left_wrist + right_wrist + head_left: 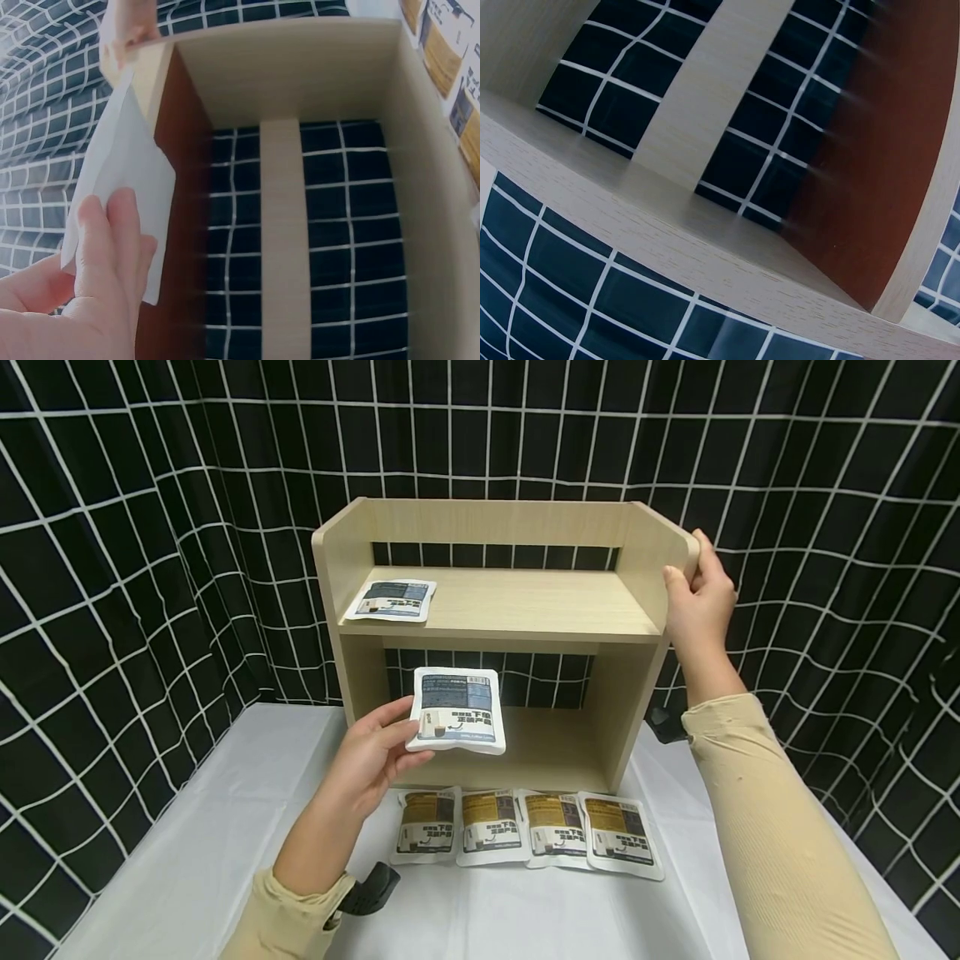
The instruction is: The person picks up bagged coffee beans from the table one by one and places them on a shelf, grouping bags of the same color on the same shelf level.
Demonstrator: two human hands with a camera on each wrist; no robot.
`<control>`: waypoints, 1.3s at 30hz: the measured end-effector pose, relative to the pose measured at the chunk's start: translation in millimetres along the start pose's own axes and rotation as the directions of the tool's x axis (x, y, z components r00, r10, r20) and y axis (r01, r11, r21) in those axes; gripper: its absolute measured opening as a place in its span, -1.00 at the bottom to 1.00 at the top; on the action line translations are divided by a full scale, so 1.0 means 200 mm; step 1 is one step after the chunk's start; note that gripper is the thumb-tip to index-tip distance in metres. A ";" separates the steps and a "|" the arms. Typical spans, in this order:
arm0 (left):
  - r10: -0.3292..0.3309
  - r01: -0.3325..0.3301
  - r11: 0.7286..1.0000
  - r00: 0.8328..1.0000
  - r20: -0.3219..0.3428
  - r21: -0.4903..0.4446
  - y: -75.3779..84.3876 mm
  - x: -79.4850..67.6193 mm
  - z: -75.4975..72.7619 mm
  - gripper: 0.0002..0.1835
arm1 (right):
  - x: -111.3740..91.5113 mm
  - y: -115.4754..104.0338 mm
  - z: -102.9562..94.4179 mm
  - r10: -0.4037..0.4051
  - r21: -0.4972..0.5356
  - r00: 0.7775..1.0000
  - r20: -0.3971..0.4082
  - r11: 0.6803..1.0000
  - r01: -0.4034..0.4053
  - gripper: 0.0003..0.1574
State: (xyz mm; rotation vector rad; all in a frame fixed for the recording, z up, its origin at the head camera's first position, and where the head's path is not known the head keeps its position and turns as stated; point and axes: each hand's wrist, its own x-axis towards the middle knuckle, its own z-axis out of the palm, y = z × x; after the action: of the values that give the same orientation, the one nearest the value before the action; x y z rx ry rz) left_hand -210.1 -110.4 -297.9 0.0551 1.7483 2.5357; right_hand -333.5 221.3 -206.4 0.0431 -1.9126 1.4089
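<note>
My left hand (pixel 371 752) pinches a flat white packet with a blue label (pixel 459 710) by its left edge, thumb on the front and fingers behind. In the head view the packet overlaps the lower opening of a light wooden shelf (pixel 517 635). The left wrist view shows the packet's plain white back (pixel 142 172) beside the shelf board. With its fingers and thumb, my right hand (pixel 702 602) grips the front edge of the shelf's right side panel. Another blue-labelled packet (pixel 393 600) lies at the left end of the upper board.
Several packets with brown-yellow labels (pixel 491 827) lie in a row on the white tablecloth (pixel 510 910) before the shelf. Black cloth with a white grid (pixel 487 443) hangs behind and on both sides. The shelf's lower board (pixel 555 760) sits just behind that row.
</note>
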 end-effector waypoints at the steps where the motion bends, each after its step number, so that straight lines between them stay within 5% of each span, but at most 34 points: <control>1: 0.002 -0.002 1.000 1.000 0.002 -0.003 0.01 0.00 0.00 -0.48 | 0.00 0.00 0.00 -0.001 0.000 1.000 0.000 1.000 0.001 -0.34; 21: 0.020 -0.018 0.999 0.999 0.048 -0.051 0.10 0.04 0.07 -0.46 | 0.00 0.00 0.01 0.010 -0.015 1.000 -0.001 1.000 -0.010 -0.34; 39: 0.013 -0.011 0.992 1.000 0.017 -0.128 0.17 0.10 0.16 -0.48 | -0.01 -0.01 0.00 0.010 -0.009 1.000 -0.004 1.000 -0.010 -0.34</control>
State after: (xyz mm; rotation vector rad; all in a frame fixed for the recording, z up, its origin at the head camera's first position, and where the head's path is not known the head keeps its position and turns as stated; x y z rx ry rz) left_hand -229.2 -92.2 -255.1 0.0819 1.5794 2.6411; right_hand -332.3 219.7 -205.9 0.0263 -1.9182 1.4052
